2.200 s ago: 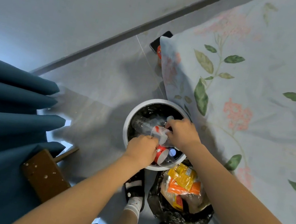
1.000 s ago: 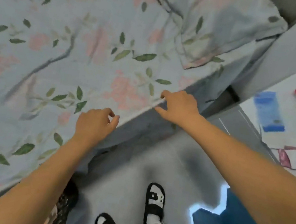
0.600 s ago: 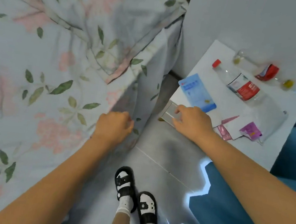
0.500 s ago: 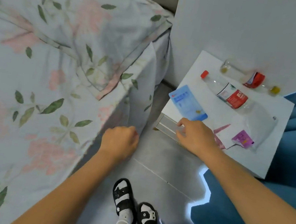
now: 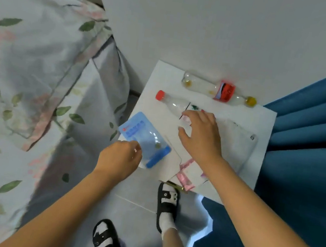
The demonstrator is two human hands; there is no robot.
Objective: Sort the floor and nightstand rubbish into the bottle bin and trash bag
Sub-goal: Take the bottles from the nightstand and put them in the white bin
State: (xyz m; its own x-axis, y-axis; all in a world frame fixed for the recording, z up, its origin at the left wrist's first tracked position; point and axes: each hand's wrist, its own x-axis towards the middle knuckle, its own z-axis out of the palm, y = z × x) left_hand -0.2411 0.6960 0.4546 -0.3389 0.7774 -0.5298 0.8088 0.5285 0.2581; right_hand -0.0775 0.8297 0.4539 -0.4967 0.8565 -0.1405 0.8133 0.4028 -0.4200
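Right hand (image 5: 198, 137) spread open just above red-capped bottle (image 5: 171, 103), lying left-right on tabletop (image 5: 264, 122); left hand (image 5: 119, 160) nearer, pinching blue pouch (image 5: 145, 137)

Nightstand (image 5: 265, 120): smooth matt white top. Two bottles (image 5: 173, 103) (image 5: 202, 85): clear glossy plastic, one w/ red plastic cap, other w/ shiny red label. Blue pouch (image 5: 147, 138): glossy plastic film. Pink wrappers (image 5: 186, 180): shiny. Bedding (image 5: 29, 59): soft matt cloth. Curtain (image 5: 317, 126): matt blue cloth. Floor (image 5: 139, 215): smooth tile.
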